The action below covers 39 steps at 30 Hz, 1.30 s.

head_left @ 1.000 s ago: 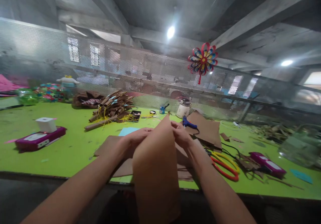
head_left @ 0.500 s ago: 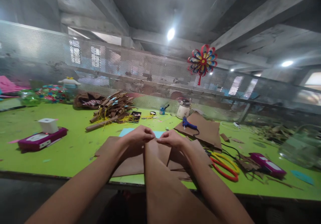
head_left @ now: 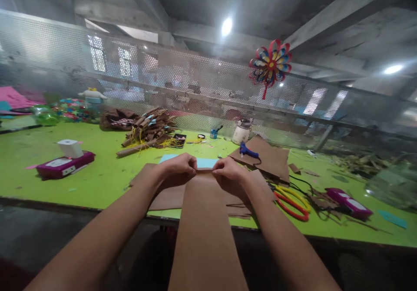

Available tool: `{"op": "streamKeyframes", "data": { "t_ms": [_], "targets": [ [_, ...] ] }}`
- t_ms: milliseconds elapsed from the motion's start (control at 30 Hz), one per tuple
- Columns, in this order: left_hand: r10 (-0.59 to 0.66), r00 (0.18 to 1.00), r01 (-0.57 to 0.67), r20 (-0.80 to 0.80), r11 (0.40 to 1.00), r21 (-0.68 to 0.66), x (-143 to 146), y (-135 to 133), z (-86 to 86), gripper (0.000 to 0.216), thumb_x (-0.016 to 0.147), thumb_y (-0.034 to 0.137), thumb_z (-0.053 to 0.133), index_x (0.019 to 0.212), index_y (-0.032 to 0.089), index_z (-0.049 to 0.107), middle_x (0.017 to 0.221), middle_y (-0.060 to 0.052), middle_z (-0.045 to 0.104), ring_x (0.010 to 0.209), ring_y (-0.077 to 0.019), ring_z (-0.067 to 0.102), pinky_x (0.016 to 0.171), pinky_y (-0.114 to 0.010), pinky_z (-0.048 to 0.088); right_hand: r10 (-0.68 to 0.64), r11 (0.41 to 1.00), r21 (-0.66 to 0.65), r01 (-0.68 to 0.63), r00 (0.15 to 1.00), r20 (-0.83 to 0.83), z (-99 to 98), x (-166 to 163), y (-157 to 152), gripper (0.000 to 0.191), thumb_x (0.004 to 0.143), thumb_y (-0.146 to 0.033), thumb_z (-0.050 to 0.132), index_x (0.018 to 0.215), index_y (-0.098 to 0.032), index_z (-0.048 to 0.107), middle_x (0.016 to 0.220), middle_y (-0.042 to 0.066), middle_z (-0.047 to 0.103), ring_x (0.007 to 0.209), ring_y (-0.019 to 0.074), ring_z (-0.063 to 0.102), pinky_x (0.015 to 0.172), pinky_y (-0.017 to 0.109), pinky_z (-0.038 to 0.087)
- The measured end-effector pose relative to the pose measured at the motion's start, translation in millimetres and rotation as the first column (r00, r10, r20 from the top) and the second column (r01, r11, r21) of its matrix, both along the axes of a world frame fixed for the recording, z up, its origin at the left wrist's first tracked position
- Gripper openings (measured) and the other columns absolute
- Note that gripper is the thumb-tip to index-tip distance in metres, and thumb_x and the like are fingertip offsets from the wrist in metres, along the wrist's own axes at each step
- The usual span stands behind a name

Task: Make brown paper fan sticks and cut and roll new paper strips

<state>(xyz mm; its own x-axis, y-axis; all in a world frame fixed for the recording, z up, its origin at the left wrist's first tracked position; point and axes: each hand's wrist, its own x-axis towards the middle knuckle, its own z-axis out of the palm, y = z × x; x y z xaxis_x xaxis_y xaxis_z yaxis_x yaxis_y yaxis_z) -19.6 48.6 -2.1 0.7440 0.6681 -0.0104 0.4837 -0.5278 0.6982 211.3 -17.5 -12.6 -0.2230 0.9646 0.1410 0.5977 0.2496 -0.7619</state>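
A long strip of brown paper (head_left: 206, 230) runs from the table down toward my body. My left hand (head_left: 180, 167) pinches the left corner of its far end, and my right hand (head_left: 230, 173) pinches the right corner. Between my fingers the far edge shows a narrow fold. Under and beyond the strip lie a light blue sheet (head_left: 206, 163) and more brown paper pieces (head_left: 167, 199), partly covered by my hands and forearms.
Right of my arm are red-and-yellow-handled scissors (head_left: 293, 203), a blue glue gun (head_left: 248, 150) on brown sheets (head_left: 276, 164), and a purple box (head_left: 348, 203). A purple device (head_left: 65, 165) with a white cube (head_left: 70, 149) sits left. Rolled brown paper (head_left: 146, 130) lies behind.
My hands have moved apart along the strip's far edge. The strip, earlier narrow at the top and skewed, now lies flatter and straighter. The view has shifted slightly.
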Motion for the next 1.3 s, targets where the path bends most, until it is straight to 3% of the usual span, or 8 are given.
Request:
{"op": "streamKeyframes", "data": {
  "t_ms": [233,433,833,1000,1100,1300],
  "targets": [
    [-0.02,0.992,0.038,-0.126,0.99,0.138,1,10,-9.1,0.012,0.061,0.026,0.061,0.069,0.017,0.065,0.064,0.0,0.061,0.06,-0.0141,0.05,0.054,-0.024,0.033,0.013,0.998,0.056,-0.024,0.982,0.19,-13.1,-3,8,0.006,0.066,-0.016,0.067,0.069,-0.016,0.072,0.065,0.0,0.065,0.06,0.0128,0.053,0.06,0.025,0.04],
    [-0.019,0.993,0.037,-0.115,0.987,0.159,4,8,-9.6,0.027,0.064,0.03,0.062,0.087,0.019,0.071,0.072,-0.001,0.064,0.061,-0.0135,0.051,0.055,-0.023,0.032,-0.004,0.988,0.149,-0.039,0.961,0.277,-19.5,-7,8,0.007,0.071,-0.018,0.068,0.077,-0.018,0.072,0.075,0.002,0.066,0.068,0.0138,0.055,0.064,0.025,0.04],
    [0.021,0.98,0.032,-0.2,0.965,0.26,8,5,-10.4,0.018,0.065,0.026,0.056,0.074,0.017,0.068,0.066,-0.003,0.064,0.059,-0.0144,0.048,0.055,-0.025,0.031,-0.13,0.928,0.37,-0.046,0.89,0.436,-27.6,-18,-3,0.006,0.077,-0.019,0.067,0.073,-0.016,0.063,0.077,0.003,0.055,0.078,0.0162,0.047,0.07,0.028,0.036],
    [0.072,0.96,0.025,-0.271,0.941,0.339,9,-6,-3.3,0.018,0.065,0.021,0.054,0.074,0.018,0.069,0.071,-0.004,0.066,0.062,-0.015,0.05,0.057,-0.025,0.033,-0.142,0.878,0.46,-0.132,0.845,0.515,-33.3,-14,-14,0.01,0.082,-0.012,0.057,0.075,-0.016,0.062,0.081,0.005,0.054,0.083,0.0174,0.047,0.071,0.027,0.036],
    [0.121,0.948,0.021,-0.293,0.9,0.436,10,-19,1.7,0.018,0.07,0.021,0.051,0.074,0.016,0.068,0.071,-0.007,0.064,0.059,-0.0153,0.049,0.057,-0.027,0.032,-0.145,0.87,0.469,-0.155,0.828,0.542,-32.8,-14,-18,0.012,0.084,-0.012,0.054,0.076,-0.015,0.061,0.083,0.006,0.055,0.081,0.0172,0.047,0.07,0.026,0.036],
    [0.107,0.944,0.135,-0.311,0.736,0.663,4,-30,-9.5,0.021,0.081,0.017,0.043,0.08,0.014,0.063,0.08,-0.011,0.06,0.064,-0.0183,0.05,0.06,-0.029,0.035,-0.127,0.883,0.446,-0.146,0.84,0.527,-30.4,-10,-19,0.01,0.084,-0.013,0.053,0.078,-0.014,0.061,0.082,0.006,0.055,0.077,0.0156,0.048,0.068,0.026,0.035]
  ]
}}
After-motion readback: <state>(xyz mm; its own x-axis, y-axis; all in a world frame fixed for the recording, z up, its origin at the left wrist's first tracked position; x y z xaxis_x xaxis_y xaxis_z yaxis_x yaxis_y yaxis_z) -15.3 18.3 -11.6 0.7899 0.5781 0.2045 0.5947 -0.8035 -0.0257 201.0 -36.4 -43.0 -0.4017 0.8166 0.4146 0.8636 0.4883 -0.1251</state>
